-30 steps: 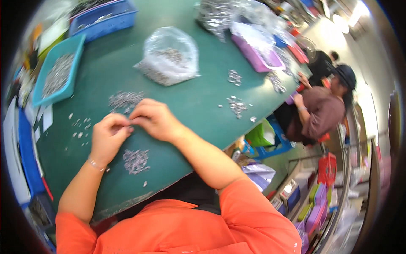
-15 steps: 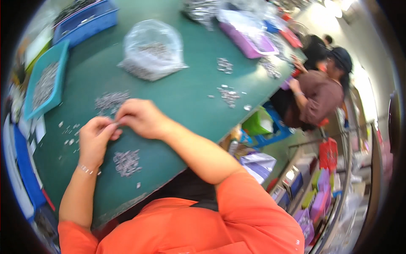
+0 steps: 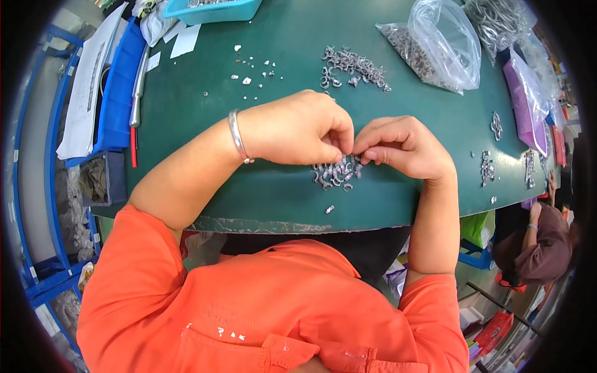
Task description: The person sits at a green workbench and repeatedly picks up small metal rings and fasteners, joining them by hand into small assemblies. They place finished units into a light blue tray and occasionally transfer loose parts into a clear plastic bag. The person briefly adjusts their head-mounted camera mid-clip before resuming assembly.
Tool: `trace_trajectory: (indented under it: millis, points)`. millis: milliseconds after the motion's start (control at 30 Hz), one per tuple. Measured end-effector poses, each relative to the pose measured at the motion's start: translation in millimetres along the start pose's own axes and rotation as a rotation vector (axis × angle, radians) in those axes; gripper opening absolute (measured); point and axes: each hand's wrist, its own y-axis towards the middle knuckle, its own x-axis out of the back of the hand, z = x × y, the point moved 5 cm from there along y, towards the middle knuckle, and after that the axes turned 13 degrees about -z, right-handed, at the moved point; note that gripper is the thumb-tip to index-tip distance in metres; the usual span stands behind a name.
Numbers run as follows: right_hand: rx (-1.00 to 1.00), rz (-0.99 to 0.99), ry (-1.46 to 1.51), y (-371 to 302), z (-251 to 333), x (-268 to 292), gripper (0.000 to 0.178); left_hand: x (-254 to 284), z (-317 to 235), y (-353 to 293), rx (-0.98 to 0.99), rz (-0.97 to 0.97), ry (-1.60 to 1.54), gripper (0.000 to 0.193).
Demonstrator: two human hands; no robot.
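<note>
My left hand (image 3: 301, 129), with a silver bracelet (image 3: 236, 137) on its wrist, is closed with thumb and fingertips pressed together. Opposite it, my right hand (image 3: 410, 148) is pinched too, and the fingertips of both nearly meet. Whatever they hold is too small or hidden to make out. Right beneath the fingertips lies a near pile of small grey curved metal pieces (image 3: 336, 177), partly covered by my hands. Beyond my hands spreads a second pile of similar curved pieces (image 3: 356, 65). One single small piece (image 3: 329, 209) rests close to the table edge.
On the green table (image 3: 273, 199) stand a turquoise tray (image 3: 214, 13), a clear plastic bag of small parts (image 3: 429, 53) and a purple basket (image 3: 521, 102). White crumbs (image 3: 247, 81) lie left of the far pile. A co-worker in brown (image 3: 547, 242) is at the right.
The view has swung round to the left. My hands have come nearer, from between the two piles to over the near pile, with fingertips still together.
</note>
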Motion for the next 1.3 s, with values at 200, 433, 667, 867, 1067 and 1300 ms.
trace_trajectory:
  millis: [200,433,667,867,1067,1300]
  points:
    - [0.094,0.013,-0.523,-10,22,-16,0.090,-5,0,-28,-0.086,-0.134,0.486,0.086]
    - [0.038,-0.129,-0.423,-29,31,-58,0.051,-40,-6,-49,-0.094,-0.220,0.355,0.067]
    - [0.166,-0.313,-0.579,4,36,-20,0.018,-14,10,-45,-0.063,-0.453,0.125,0.039]
    - [0.186,-0.475,-0.731,52,7,-20,0.008,7,34,-32,-0.037,-0.690,0.110,0.024]
    - [0.023,-0.376,-0.387,39,4,-7,0.007,2,33,-22,-0.105,-0.759,0.205,0.024]
    - [0.191,-0.166,-0.353,40,15,-11,0.013,1,27,-30,-0.106,-0.530,0.135,0.007]
